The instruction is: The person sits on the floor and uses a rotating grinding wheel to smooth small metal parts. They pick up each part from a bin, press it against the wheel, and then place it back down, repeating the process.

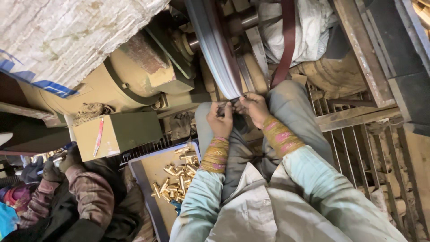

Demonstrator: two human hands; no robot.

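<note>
Two bare hands meet at the lower rim of a large grey polishing wheel [215, 49], which runs down from the top edge of the view. The left hand [220, 120] and the right hand [254, 108] are closed together on one small dark workpiece [234, 101], fingertips pinched around it, and press it against the wheel's edge. The piece is mostly hidden by the fingers, so its shape cannot be told. Both wrists carry wrapped yellow and pink cloth bands [216, 154], above pale blue sleeves [313, 179]. The person's knees in grey trousers [291, 103] sit just under the hands.

Below and to the left of the left forearm lies a flat tray [148, 179] with a blue rim, holding a heap of brass fittings [179, 177] bunched toward its right side. Left of the hands stands a dusty tan motor housing [112, 85], with a green box [121, 132] in front of it and a red pen [98, 136] lying on the box. A dark red belt [286, 40] runs down from the top beside a white cloth [309, 27]. A metal grate [358, 139] fills the right side. At the lower left corner another person's gloved hand [67, 159] and patterned sleeve [92, 192] show, well apart from the wheel.
</note>
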